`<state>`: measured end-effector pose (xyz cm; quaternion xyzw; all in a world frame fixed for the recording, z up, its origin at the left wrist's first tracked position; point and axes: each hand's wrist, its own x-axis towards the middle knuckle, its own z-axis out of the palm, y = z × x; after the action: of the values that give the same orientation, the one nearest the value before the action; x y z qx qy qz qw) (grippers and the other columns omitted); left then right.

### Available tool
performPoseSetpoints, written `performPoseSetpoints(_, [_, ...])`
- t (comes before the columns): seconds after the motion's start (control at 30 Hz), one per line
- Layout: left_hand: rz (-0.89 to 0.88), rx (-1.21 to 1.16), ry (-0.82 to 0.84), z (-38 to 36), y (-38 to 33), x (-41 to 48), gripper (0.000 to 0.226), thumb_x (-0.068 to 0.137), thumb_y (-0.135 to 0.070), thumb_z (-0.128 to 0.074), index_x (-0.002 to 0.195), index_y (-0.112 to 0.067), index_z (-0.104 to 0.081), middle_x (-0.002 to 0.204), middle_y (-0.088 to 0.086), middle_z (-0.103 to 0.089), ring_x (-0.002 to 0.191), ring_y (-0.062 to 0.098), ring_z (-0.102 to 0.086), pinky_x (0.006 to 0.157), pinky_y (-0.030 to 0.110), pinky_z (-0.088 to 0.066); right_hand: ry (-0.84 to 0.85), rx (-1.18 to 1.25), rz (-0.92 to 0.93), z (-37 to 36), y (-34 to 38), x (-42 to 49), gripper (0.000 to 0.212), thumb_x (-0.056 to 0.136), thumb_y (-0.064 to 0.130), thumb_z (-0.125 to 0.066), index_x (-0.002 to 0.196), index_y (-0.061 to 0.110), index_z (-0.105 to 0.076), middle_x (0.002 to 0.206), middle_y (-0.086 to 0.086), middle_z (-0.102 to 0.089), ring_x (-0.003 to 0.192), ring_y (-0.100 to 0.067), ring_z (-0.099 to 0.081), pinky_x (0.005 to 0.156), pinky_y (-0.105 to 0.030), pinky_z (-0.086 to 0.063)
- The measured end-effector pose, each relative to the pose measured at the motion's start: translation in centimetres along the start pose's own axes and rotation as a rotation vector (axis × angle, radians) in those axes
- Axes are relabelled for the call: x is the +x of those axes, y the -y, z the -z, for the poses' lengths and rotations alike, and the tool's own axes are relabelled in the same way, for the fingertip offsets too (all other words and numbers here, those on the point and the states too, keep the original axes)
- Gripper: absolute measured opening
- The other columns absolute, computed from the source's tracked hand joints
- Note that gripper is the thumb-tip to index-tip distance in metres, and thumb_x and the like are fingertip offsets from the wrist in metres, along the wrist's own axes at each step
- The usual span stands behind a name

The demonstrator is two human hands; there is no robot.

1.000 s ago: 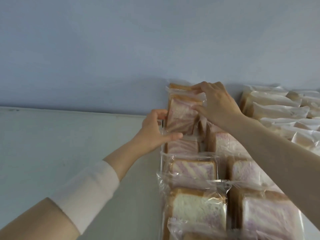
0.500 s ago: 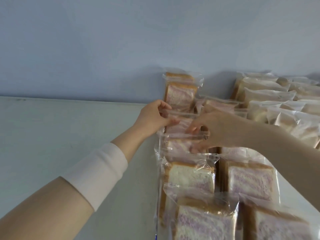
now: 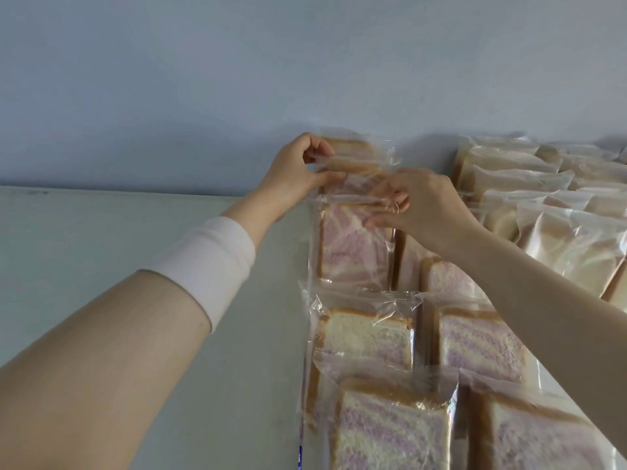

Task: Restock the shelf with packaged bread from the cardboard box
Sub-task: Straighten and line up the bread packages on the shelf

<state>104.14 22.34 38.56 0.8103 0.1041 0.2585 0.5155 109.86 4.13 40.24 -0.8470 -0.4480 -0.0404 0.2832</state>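
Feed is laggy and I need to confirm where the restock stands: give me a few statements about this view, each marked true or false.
1. The left hand pinches the wrapper of the rearmost package in the left column. True.
2. The right hand hangs free of the bread. False: its fingers pinch the wrapper top of the second package, just in front of the rearmost one.
3. The plain pale packages lie to the right of the purple-swirl packages. True.
4. The cardboard box is in view. False: no box shows in this view.
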Motion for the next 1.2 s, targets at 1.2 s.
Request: performPoseSetpoints(1.2, [0.340,-0.234,0.049,-1.6,0.0,-13.3,0.033,0.081,-0.018,-0.068,0.109,-0.008,-0.056,0.084,0.007,-0.056,0.079,0.017,-0.053,0.076,0.033,-0.046,0.603,-0.445,0.285,2.6,5.7,-15.1,0.092,0.052,0.089,-0.042,0.122,0.030,-0.052,0.112,0.012,-0.050,0.108,-0.009,-0.027,0.096,-0.027,-0.020])
